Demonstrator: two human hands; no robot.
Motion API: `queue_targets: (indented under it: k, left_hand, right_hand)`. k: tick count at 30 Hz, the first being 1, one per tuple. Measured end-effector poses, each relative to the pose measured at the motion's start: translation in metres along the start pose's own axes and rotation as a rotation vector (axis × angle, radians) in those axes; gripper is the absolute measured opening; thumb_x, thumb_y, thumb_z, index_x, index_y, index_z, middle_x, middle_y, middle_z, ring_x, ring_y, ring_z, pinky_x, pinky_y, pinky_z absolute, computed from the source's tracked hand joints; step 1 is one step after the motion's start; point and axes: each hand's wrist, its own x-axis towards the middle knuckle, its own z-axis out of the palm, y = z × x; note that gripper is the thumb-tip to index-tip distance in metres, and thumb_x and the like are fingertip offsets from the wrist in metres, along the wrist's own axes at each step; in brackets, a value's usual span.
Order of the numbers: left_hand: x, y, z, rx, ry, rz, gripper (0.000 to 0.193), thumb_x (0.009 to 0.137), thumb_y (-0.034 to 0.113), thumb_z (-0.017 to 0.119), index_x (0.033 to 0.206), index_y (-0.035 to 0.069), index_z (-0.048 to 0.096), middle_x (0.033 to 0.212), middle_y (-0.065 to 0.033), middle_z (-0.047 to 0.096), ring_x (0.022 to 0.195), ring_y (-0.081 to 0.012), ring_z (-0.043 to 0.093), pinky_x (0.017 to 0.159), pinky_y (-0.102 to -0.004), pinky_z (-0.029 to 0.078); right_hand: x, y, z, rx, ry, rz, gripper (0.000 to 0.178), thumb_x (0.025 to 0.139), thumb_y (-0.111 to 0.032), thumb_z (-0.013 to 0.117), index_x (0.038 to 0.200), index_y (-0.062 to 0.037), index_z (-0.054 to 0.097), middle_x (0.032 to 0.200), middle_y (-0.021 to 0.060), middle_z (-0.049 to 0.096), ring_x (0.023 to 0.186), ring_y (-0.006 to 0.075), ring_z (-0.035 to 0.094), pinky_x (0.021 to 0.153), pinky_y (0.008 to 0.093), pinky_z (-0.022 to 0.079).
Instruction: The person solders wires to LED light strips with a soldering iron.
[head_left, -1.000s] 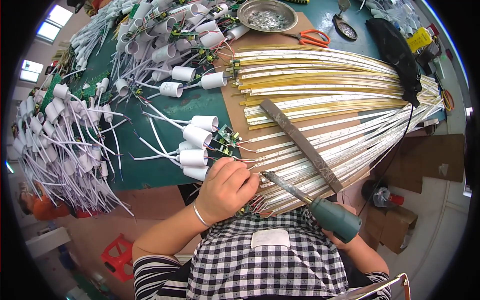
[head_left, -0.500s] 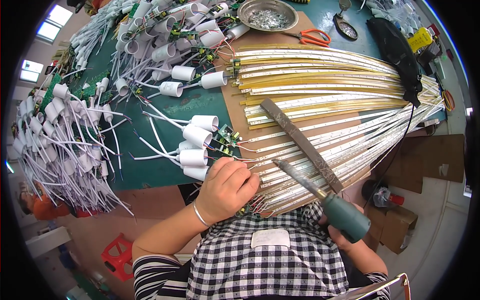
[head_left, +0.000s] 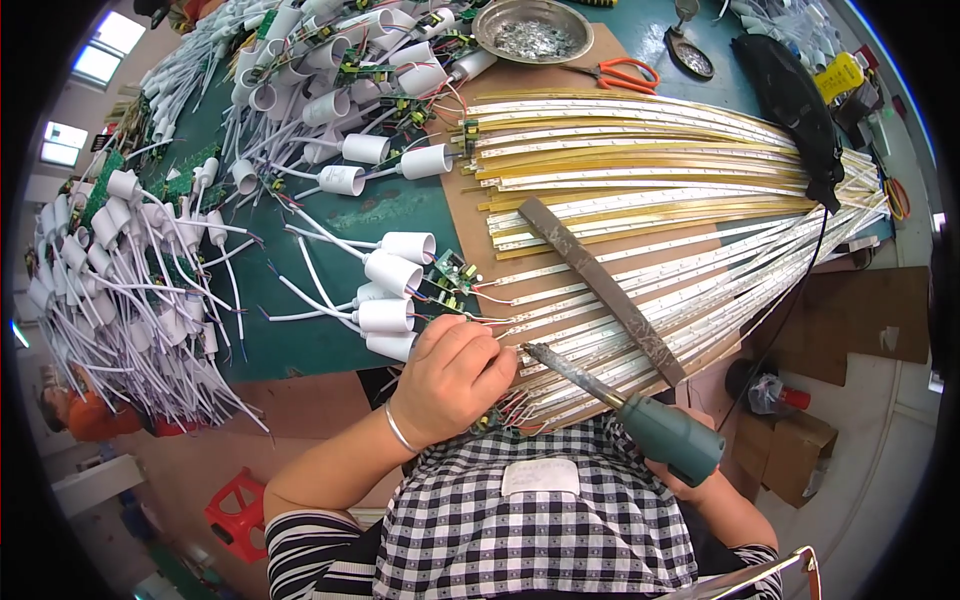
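My right hand (head_left: 688,482) grips the green handle of a soldering iron (head_left: 668,438), partly hidden behind it. The iron's dark tip sits just right of my left fingertips, by the ends of the white LED strips (head_left: 600,338). With its fingers pinched together, my left hand (head_left: 455,378) is at the thin wires there; what it pinches is hidden. White lamp caps (head_left: 393,272) with cables lie beyond my left hand, beside a small green circuit board (head_left: 453,272). A brown flat bar (head_left: 600,290) lies slantwise across the strips.
Heaps of white caps with cables (head_left: 120,270) cover the table's left and far side. Farther off are a metal bowl of solder scraps (head_left: 533,35), orange-handled pliers (head_left: 628,75), a small dark dish (head_left: 690,55) and a black bag-like bundle (head_left: 795,110). Yellow-edged strips (head_left: 620,165) fan out rightward.
My right hand has brought the soldering iron left and toward me, so its tip is closer to my left fingertips. My left hand stays in place.
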Motion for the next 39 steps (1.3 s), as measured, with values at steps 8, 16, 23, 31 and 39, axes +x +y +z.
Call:
queue_targets:
  k: [8,16,23,31,39]
  left_hand:
    - [0.001,0.000,-0.001,-0.003,-0.003,-0.001,0.019,0.069,0.010,0.067,0.088,0.007,0.066,0.084,-0.0032,0.056,0.088,-0.0214,0.058,0.085,-0.0387,0.045]
    - [0.003,0.001,-0.001,-0.009,0.004,0.010,0.020,0.068,0.011,0.065,0.088,0.006,0.065,0.084,-0.0035,0.056,0.087,-0.0220,0.058,0.085,-0.0391,0.045]
    - [0.003,-0.002,-0.001,-0.033,-0.003,0.024,0.022,0.069,0.009,0.067,0.090,0.004,0.065,0.083,-0.0051,0.055,0.085,-0.0242,0.056,0.082,-0.0410,0.045]
    - [0.002,-0.001,-0.001,-0.020,0.022,0.028,0.020,0.070,0.010,0.066,0.090,0.005,0.066,0.085,-0.0043,0.057,0.088,-0.0224,0.058,0.084,-0.0397,0.046]
    - [0.000,-0.002,-0.002,0.010,0.003,0.016,0.015,0.074,0.010,0.064,0.088,0.007,0.066,0.086,-0.0021,0.058,0.091,-0.0206,0.059,0.087,-0.0386,0.046]
  right_hand:
    - [0.009,-0.004,-0.004,0.030,-0.084,-0.021,0.028,0.068,-0.017,0.069,0.093,-0.0041,0.065,0.089,0.0114,0.066,0.079,0.0330,0.063,0.073,0.0396,0.050]
    - [0.009,-0.010,-0.014,0.080,0.063,0.101,0.022,0.078,-0.010,0.061,0.097,0.0006,0.065,0.084,0.0112,0.065,0.073,0.0243,0.067,0.066,0.0327,0.053]
    - [0.022,0.000,-0.028,0.499,0.442,0.075,0.051,0.092,-0.028,0.053,0.128,0.0072,0.046,0.079,0.0093,0.061,0.059,0.0127,0.052,0.053,0.0232,0.040]
    - [-0.003,-0.004,-0.004,0.528,0.161,0.277,0.039,0.082,-0.014,0.063,0.115,0.0043,0.056,0.082,0.0100,0.065,0.067,0.0163,0.064,0.063,0.0282,0.052]
    - [0.004,-0.010,-0.004,0.251,-0.019,0.139,0.022,0.072,-0.007,0.065,0.093,-0.0026,0.066,0.090,0.0108,0.067,0.079,0.0302,0.064,0.072,0.0357,0.051]
